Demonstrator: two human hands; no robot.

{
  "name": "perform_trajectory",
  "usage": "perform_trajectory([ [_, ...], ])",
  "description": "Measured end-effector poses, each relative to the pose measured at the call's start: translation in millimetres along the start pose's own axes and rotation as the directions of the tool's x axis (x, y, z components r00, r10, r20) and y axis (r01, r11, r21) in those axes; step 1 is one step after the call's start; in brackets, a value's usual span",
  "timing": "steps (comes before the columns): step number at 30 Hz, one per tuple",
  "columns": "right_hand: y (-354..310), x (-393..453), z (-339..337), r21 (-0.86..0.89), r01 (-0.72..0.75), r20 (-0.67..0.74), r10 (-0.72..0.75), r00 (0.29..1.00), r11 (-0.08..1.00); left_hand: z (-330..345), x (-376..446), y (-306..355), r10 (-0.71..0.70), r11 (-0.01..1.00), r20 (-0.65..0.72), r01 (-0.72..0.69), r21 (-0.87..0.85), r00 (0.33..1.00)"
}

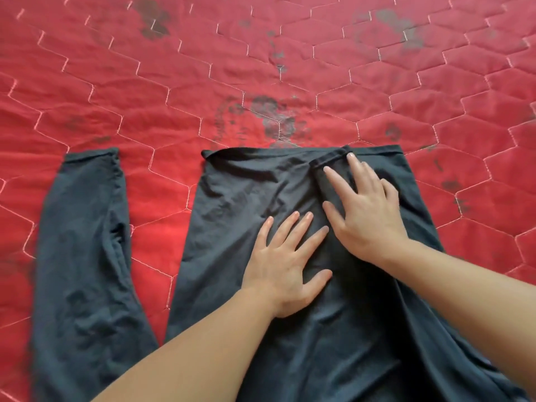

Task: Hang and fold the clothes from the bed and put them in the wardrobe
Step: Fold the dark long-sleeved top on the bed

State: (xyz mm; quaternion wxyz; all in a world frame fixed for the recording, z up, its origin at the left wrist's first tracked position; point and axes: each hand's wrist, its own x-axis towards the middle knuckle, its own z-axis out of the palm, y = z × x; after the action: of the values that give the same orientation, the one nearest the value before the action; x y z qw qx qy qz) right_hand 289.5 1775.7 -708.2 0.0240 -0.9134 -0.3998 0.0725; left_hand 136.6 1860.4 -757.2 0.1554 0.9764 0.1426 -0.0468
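Dark garment (246,198), possibly leggings, lies flat on the red quilted bedspread (261,68). Left hand (285,264) and right hand (367,211) press on it with fingers spread flat, gripping nothing. Smooth outward toward the hem before folding, so creases don't set.

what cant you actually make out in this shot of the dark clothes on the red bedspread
- Dark garment, head view: its near end is cut off by the bottom edge, so its type is unclear.
- Cloth under the left hand and right hand: hidden by both.
- Dark strip: joined or separate, cut off below.
- Wardrobe: out of view.
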Motion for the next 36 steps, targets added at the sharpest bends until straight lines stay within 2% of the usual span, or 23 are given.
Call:
perform_trajectory([
  [2, -6.6, -27.7, 0.0, -0.019, 0.045, 0.015, -0.044, 0.999, 0.999, -9.8, 3.7, 3.5, 0.012, 0.994, 0.041, -0.008, -0.111, 0.999],
  [5, -16.0, -75.7, 8.1, -0.072, 0.126, 0.061, -0.122, 0.991, 0.989, -30.4, -10.1, -8.4, -0.068, 0.918, -0.044, 0.045, -0.393, 0.997],
  [7, -24.4, -99.8, 17.9, -0.118, 0.211, 0.133, -0.195, 0.972, 0.970, -42.7, -35.5, -34.5, -0.198, 0.901, -0.177, 0.108, -0.420, 0.964],
  [9, -35.7, -109.8, 27.8, -0.140, 0.210, 0.214, -0.178, 0.960, 0.967, -52.0, -70.6, -74.1, -0.360, 0.898, -0.296, 0.243, -0.366, 0.885],
  [11, -44.3, -110.6, 37.5, -0.143, 0.147, 0.241, -0.109, 0.964, 0.979, -62.3, -100.5, -119.8, -0.536, 0.842, -0.367, 0.451, -0.297, 0.760],
  [12, -47.0, -110.7, 42.5, -0.145, 0.117, 0.243, -0.079, 0.967, 0.982, -68.4, -111.1, -143.1, -0.626, 0.779, -0.378, 0.562, -0.276, 0.682],
  [14, -48.2, -110.0, 50.0, -0.162, 0.086, 0.243, -0.044, 0.969, 0.983, -80.1, -122.1, -184.2, -0.801, 0.587, -0.342, 0.754, -0.294, 0.491],
  [16, -44.1, -107.4, 56.0, -0.187, 0.085, 0.246, -0.037, 0.968, 0.979, -89.0, -124.6, -216.2, -0.932, 0.350, -0.240, 0.853, -0.387, 0.273],
  [17, -41.7, -106.8, 58.7, -0.196, 0.091, 0.251, -0.039, 0.967, 0.976, -91.7, -125.4, -228.2, -0.964, 0.256, -0.184, 0.864, -0.434, 0.193],
  [18, -40.6, -106.3, 61.0, -0.202, 0.096, 0.251, -0.043, 0.967, 0.975, -94.3, -127.0, -237.5, -0.979, 0.200, -0.131, 0.864, -0.462, 0.157],
  [21, -39.4, -105.6, 67.0, -0.231, 0.101, 0.227, -0.048, 0.973, 0.968, -99.0, -124.6, -256.6, -0.978, 0.195, -0.029, 0.847, -0.495, 0.208],
  [23, -40.8, -105.1, 66.4, -0.223, 0.104, 0.244, -0.048, 0.968, 0.969, -110.0, -117.9, -259.5, -0.965, 0.179, 0.045, 0.769, -0.613, 0.260],
  [26, -44.1, -104.8, 60.5, -0.211, 0.088, 0.265, -0.030, 0.964, 0.974, -131.9, -101.0, -240.0, -0.865, 0.043, 0.246, 0.554, -0.831, 0.437],
  [29, -53.4, -103.9, 47.8, -0.171, 0.093, 0.289, -0.040, 0.956, 0.981, -149.4, -73.7, -198.9, -0.762, -0.019, 0.247, 0.361, -0.932, 0.598],
  [31, -58.4, -104.1, 40.8, -0.161, 0.098, 0.312, -0.043, 0.949, 0.982, -156.0, -48.4, -156.8, -0.663, -0.017, 0.223, 0.284, -0.959, 0.715],
  [33, -60.3, -103.1, 35.3, -0.148, 0.111, 0.326, -0.058, 0.944, 0.983, -156.9, -22.7, -107.3, -0.541, 0.029, 0.219, 0.278, -0.960, 0.812],
  [36, -58.0, -101.4, 36.7, -0.143, 0.129, 0.336, -0.074, 0.939, 0.981, -144.7, 6.7, -36.7, -0.346, 0.106, 0.268, 0.321, -0.941, 0.899],
])
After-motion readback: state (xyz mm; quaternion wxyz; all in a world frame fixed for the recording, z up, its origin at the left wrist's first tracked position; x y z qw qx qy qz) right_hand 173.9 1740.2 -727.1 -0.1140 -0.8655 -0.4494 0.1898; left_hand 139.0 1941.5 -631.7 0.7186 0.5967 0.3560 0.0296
